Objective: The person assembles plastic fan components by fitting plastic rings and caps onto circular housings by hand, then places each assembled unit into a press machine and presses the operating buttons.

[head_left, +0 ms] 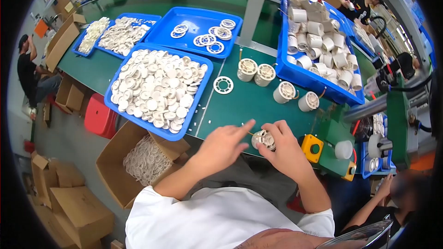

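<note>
At the front edge of the green bench my right hand (pixel 285 144) is closed around a white plastic cylinder (pixel 261 141) with a spoked top. Just left of it is my left hand (pixel 225 144), its index finger stretched toward the cylinder and its thumb apart, with nothing visible in it. A short thin lead (pixel 250 133) sticks out from the cylinder near that finger. Beyond my hands stand several similar cylinders, among them one with a spoked cap (pixel 265 74) and one with a coppery lead (pixel 284 92). A flat white slotted ring (pixel 223 85) lies to their left.
A blue tray of white round caps (pixel 154 87) sits left, with a tray of rings (pixel 173 18) behind. At right are a blue bin of white cylinders (pixel 318 37), a yellow button box (pixel 312 148) and a green machine (pixel 334 131). Other people work nearby.
</note>
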Demonstrator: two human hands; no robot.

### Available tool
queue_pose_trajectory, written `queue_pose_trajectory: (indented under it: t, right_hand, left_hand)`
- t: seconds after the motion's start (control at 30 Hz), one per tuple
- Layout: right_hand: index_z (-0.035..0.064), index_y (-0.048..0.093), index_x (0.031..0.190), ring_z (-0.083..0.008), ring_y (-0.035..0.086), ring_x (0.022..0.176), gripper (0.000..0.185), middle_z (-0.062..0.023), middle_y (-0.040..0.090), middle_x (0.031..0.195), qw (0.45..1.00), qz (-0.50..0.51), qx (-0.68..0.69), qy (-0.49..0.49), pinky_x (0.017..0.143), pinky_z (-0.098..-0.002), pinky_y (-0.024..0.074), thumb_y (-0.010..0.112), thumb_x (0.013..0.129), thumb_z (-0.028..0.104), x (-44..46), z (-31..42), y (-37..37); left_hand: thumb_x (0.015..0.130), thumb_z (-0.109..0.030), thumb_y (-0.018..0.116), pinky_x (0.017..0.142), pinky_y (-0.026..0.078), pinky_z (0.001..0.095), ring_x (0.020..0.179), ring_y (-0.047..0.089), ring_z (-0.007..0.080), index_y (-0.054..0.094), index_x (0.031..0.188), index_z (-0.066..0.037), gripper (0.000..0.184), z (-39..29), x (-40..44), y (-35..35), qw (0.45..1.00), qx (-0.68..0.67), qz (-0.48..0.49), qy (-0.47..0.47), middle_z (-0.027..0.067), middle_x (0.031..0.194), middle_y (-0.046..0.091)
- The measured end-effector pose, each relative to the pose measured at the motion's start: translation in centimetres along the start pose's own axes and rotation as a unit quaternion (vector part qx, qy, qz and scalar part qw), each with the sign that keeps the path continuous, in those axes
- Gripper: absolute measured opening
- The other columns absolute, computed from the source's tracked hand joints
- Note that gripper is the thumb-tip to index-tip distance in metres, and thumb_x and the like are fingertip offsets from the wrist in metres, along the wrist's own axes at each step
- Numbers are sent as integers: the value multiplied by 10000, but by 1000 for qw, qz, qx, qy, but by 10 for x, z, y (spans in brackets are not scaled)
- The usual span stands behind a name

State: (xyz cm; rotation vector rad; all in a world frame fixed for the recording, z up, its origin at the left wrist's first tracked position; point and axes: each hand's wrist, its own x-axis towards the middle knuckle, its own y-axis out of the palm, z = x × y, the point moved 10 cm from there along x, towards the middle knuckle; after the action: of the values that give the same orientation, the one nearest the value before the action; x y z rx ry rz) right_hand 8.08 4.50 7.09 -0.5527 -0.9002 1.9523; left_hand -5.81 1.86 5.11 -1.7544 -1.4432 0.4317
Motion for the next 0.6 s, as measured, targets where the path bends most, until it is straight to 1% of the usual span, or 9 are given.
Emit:
queue_pose_trajectory:
  t: [0.03,0.07,0.1,0.13,0.2,0.23,0.33,0.47,0.6]
  right_hand:
    - [7,580,1267,-385,560,1086,450,-194,515,1148,1000,5,2,-6,932,-470,504,754,898,196,5,5,3]
    - [1,578,1270,-382,561,1088,469,-195,514,1150,999,20,-20,-16,931,-462,514,762,895,215,11,12,9]
    - [-5,577,1274,-378,562,1090,489,-195,513,1153,998,34,-42,-28,931,-453,523,770,893,234,17,20,14]
    - [-5,577,1274,-378,562,1090,489,-195,513,1153,998,37,-41,-34,931,-453,523,770,893,234,24,27,14]
    - [-7,578,1234,-353,586,1076,458,-184,542,1133,975,10,-212,-60,906,-428,551,764,899,244,40,45,7]
    - [-7,578,1234,-353,586,1076,458,-184,542,1133,975,12,-213,-63,906,-428,551,764,899,244,52,50,3]
    - [0,610,1147,-329,616,1045,339,-159,602,1080,967,33,-228,-107,872,-408,570,740,914,209,100,67,2]
    - [16,693,1102,-321,642,1045,257,-128,668,1039,951,79,-249,-165,915,-428,552,749,888,146,166,44,61]
    - [16,716,997,-303,657,1018,161,-116,675,1034,909,86,-335,-232,893,-419,565,735,887,132,172,44,77]
  left_hand:
    - [914,-161,742,871,540,459,1022,702,356,548,1461,-107,582,21,-3,-12,992,-79,25,-99,168,1054,733]
    - [921,-134,731,729,552,437,797,712,338,575,1441,-137,544,30,-7,-41,989,-44,-54,-127,152,844,717]
    - [925,-126,724,720,541,449,743,685,350,593,1409,-106,502,39,-11,-68,980,-15,-134,-143,148,796,690]
    - [926,-106,710,710,524,448,731,655,347,618,1357,-75,442,47,-15,-90,963,119,-202,-131,141,798,669]
    - [905,-75,698,784,506,428,902,632,334,657,1268,-51,366,66,-15,-108,944,231,-208,-110,145,973,661]
    - [893,-63,696,821,504,422,971,622,331,675,1224,-47,331,76,-15,-106,939,267,-193,-100,145,1042,656]
    - [866,-39,699,860,503,421,1017,608,324,692,1136,-24,271,100,-20,-89,956,243,-123,-104,135,1067,646]
    - [848,-23,701,891,504,428,1018,609,324,696,1084,-10,237,102,-22,-91,960,223,-109,-129,127,1047,644]
    - [845,-9,698,918,500,420,1025,607,319,696,1109,-15,264,103,-16,-96,965,215,-127,-82,124,1091,656]
